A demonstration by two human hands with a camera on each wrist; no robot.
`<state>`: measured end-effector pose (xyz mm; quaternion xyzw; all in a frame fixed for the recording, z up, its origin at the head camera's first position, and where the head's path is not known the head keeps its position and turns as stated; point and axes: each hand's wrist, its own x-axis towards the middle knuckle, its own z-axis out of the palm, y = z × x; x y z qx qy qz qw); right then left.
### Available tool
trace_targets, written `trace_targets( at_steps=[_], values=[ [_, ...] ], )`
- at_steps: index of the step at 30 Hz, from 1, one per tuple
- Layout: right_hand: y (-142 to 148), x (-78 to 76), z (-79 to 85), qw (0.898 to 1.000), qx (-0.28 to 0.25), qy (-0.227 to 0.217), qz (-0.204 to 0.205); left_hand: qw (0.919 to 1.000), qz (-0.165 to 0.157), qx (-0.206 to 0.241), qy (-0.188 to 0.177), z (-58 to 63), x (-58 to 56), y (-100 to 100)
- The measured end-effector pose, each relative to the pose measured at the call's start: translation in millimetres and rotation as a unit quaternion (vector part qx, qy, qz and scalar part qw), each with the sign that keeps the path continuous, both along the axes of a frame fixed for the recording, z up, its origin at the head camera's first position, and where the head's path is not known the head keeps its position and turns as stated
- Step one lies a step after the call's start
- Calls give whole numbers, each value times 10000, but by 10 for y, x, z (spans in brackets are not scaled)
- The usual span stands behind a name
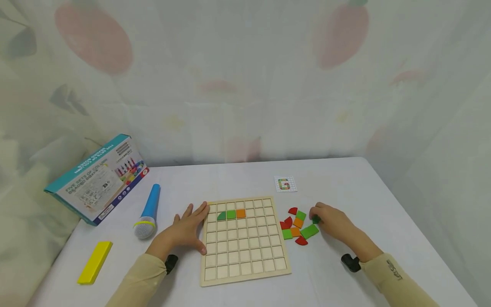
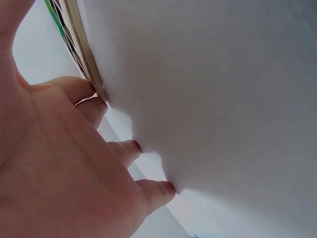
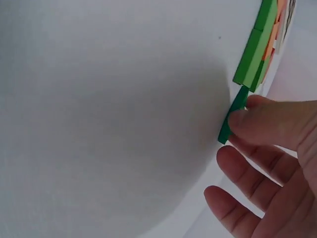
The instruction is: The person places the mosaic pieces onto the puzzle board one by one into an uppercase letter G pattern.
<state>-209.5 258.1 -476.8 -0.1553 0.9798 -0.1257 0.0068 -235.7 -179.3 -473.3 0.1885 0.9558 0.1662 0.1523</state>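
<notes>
The left hand [image 1: 186, 230] lies with fingers spread wide at the left edge of a square, pale wooden grid board [image 1: 244, 256], touching its edge and gripping nothing; the right hand [image 1: 331, 219] pinches a small dark green flat piece [image 1: 316, 219] between thumb and finger, its other fingers loosely bent, just right of a scatter of red, orange and green flat tiles [image 1: 310, 231] beside the board; in the board's second row from the top sit a dark green quarter-round tile [image 1: 221, 216], a green square tile [image 1: 231, 214] and an orange square tile [image 1: 240, 213], side by side; a white printed card [image 1: 285, 184] (it shows a blocky letter G) lies beyond the scatter.
</notes>
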Motion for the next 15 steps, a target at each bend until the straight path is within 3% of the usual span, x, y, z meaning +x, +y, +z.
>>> trace_targets(
  at_steps=[10,15],
  values=[
    [-42,33,60,9944,-69,-153,-1042,10000,31,32,47,43,18,4],
    [-83,7,-17,9921,61,-347,-1201,10000,17,76,-10,24,14,4]
  ],
)
